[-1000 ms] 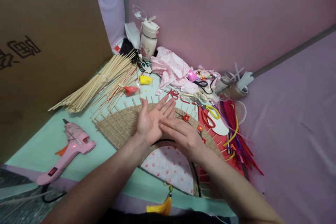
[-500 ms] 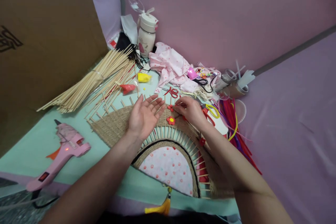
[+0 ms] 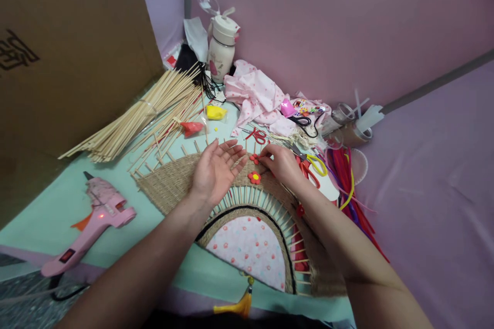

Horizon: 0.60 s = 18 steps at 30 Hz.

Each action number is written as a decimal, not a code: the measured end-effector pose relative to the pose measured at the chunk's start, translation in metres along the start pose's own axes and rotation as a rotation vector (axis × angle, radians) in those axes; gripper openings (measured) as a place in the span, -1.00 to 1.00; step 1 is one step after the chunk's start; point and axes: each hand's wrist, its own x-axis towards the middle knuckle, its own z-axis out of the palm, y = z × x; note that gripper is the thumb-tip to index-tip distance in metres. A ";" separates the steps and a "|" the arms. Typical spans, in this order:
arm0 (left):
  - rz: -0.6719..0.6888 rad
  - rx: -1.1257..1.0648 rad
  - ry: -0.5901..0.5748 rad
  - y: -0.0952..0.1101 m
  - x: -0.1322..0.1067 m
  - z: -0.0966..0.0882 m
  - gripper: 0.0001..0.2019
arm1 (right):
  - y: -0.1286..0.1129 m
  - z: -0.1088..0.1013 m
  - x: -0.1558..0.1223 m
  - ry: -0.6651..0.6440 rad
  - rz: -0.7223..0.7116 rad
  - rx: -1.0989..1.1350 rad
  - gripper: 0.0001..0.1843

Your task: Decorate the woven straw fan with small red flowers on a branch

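A woven fan (image 3: 165, 182) of twine and thin sticks lies before me, with a flower-print fabric (image 3: 247, 252) half-circle at its base and a yellow tassel (image 3: 243, 304) hanging from it. My left hand (image 3: 218, 169) is over the weave, palm up, fingers stretched and holding nothing. At the fan's upper band, my right hand (image 3: 280, 162) pinches at the edge of a small red flower (image 3: 254, 158) that shows no yellow centre. Just below it sits a red flower with a yellow centre (image 3: 254, 178). Another red flower (image 3: 300, 209) is partly behind my right forearm.
A pink glue gun (image 3: 102, 211) with a lit light lies left, below bundled sticks (image 3: 135, 115). Behind the fan are red clay (image 3: 192, 128), yellow clay (image 3: 216, 112), red-handled scissors (image 3: 258, 136), a bottle (image 3: 222, 51) and crumpled cloth (image 3: 254, 90). Yellow-handled scissors (image 3: 316, 164) and pipe cleaners (image 3: 343, 169) lie right.
The view has shifted slightly, so everything sits a little further right. Both hands keep nearly the same pose, the right one still at the small red flower.
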 end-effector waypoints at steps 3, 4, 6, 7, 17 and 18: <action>-0.001 0.002 0.012 0.001 -0.001 0.001 -0.72 | -0.001 0.001 0.000 -0.010 0.018 -0.017 -0.90; -0.002 0.004 0.013 0.001 -0.001 0.001 -0.73 | -0.001 0.001 0.000 -0.010 0.023 -0.019 -0.89; -0.005 0.007 0.011 0.001 -0.001 0.001 -0.73 | -0.001 0.002 0.000 -0.010 0.027 -0.022 -0.89; -0.006 0.008 0.008 0.001 -0.001 0.001 -0.73 | -0.001 0.002 0.000 -0.012 0.026 -0.026 -0.89; 0.006 0.018 0.000 0.000 -0.001 -0.001 -0.77 | 0.001 -0.001 -0.007 -0.033 -0.055 -0.046 -0.84; 0.006 0.016 0.001 0.000 -0.001 -0.001 -0.77 | 0.000 -0.003 -0.009 -0.020 -0.063 -0.047 -0.84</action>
